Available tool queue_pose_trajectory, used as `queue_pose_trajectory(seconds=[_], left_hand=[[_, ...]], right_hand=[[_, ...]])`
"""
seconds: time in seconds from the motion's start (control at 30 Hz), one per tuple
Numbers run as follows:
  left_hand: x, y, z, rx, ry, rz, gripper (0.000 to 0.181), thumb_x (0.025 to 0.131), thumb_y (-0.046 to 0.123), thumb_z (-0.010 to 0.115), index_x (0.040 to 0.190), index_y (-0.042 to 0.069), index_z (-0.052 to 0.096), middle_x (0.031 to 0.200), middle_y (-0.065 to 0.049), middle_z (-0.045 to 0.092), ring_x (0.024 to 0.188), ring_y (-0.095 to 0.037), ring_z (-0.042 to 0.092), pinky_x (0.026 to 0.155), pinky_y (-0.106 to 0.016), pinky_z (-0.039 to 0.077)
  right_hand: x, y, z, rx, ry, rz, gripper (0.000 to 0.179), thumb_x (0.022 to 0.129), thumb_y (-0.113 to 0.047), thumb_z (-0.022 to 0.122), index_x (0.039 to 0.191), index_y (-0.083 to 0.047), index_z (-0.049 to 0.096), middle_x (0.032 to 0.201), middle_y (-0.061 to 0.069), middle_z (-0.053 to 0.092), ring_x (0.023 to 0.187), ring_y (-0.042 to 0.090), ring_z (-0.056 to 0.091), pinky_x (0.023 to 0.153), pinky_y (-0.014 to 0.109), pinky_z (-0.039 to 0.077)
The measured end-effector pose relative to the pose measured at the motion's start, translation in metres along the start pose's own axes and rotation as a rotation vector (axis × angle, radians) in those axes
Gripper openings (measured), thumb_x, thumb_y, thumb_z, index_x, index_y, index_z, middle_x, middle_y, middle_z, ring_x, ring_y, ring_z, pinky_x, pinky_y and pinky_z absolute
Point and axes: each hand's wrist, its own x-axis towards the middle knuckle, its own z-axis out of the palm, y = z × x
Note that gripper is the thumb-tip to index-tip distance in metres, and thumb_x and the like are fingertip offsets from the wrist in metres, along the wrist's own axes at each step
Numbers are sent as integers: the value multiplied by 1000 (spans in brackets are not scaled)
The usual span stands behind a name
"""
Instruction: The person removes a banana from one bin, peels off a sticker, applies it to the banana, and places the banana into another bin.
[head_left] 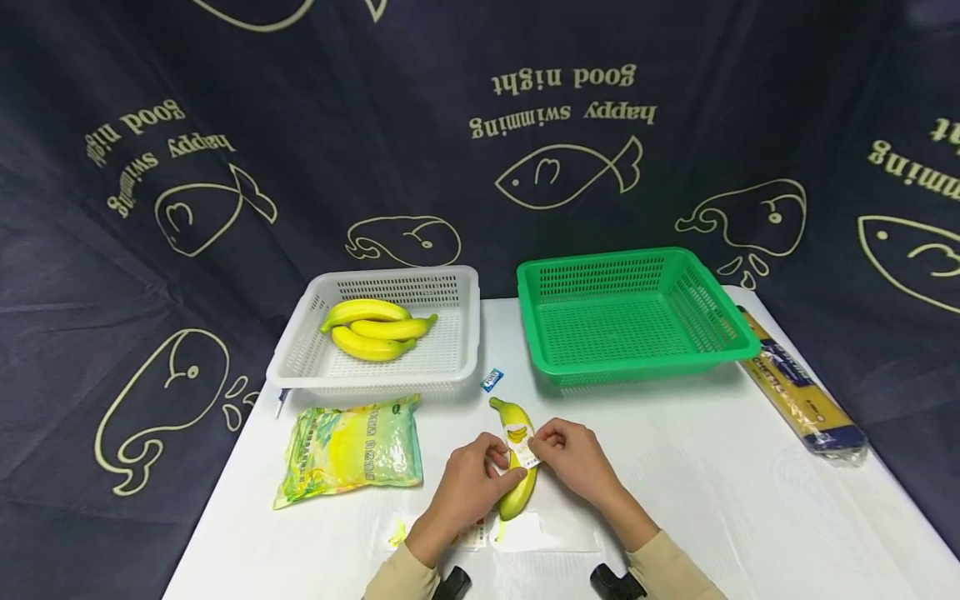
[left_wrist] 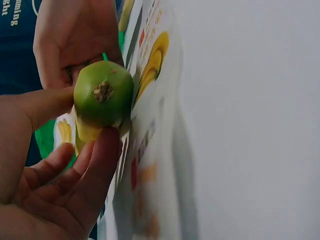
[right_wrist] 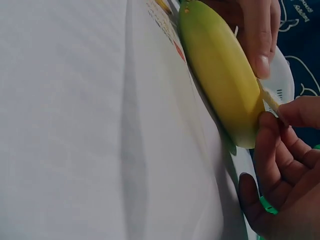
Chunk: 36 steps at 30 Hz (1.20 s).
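A yellow banana with a green end [left_wrist: 102, 92] lies on the white table, its stem pointing away. A white sticker [head_left: 522, 448] with a banana picture lies across its upper side. The left hand [head_left: 471, 483] holds the banana from the left, its thumb over the sticker's near edge and its fingers curled at the side. The right hand [head_left: 576, 458] pinches the sticker's right edge between thumb and index finger; in the right wrist view that sticker edge [right_wrist: 271, 101] stands off the peel [right_wrist: 220, 70]. Under the banana lies a sticker sheet [head_left: 551, 533].
At the back left, a white basket [head_left: 467, 354] holds 3 bananas [head_left: 378, 329]. A green basket [head_left: 630, 333] stands at the back right. Left lies a green-yellow packet [head_left: 356, 450]; a small blue packet [head_left: 492, 380] is behind the banana. A long gold-and-blue package [head_left: 802, 392] lies far right.
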Motion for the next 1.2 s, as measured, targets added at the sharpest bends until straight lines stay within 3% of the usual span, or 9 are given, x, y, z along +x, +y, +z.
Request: queue_pose_trajectory(seconds=[0.1,0.3,0.5,0.9,1.2], left_hand=[[0,0,2,-8,27,0,34,82,39,76,97,16,56,84,5,62,60,-1,55,54,-22,46],[1,-1,5,-20,46,91,47,84,32,76,125,18,57,97,2,64,68,-1,59,60,-22,49],[-1,-2,6,36,64,143,50,86,31,74,131,17,60,110,-1,64,68,2,58,63,-21,49],[-2,-1,6,65,29,114,48,89,33,70,131,14,61,117,-1,60,70,1,57,64,-19,48],[-1,0,7,88,12,97,50,90,33,68,135,15,57,116,-1,59,73,-4,58,67,-20,47]], right_hand=[[-1,-1,2,-22,6,18,14,86,-26,70,76,-17,66,62,-7,58,58,11,51,55,26,40],[-5,-3,3,4,73,59,12,87,-26,70,77,-18,69,60,-4,61,56,12,55,54,27,43],[-10,-3,4,-41,112,66,13,86,-26,70,75,-19,72,58,-7,60,54,11,54,53,27,41],[-11,2,5,-152,114,-22,15,85,-23,70,70,-23,69,56,-14,55,52,8,48,50,26,39],[-10,2,-2,-198,7,-57,15,88,-19,67,73,-23,67,57,-13,52,52,7,44,52,26,37]])
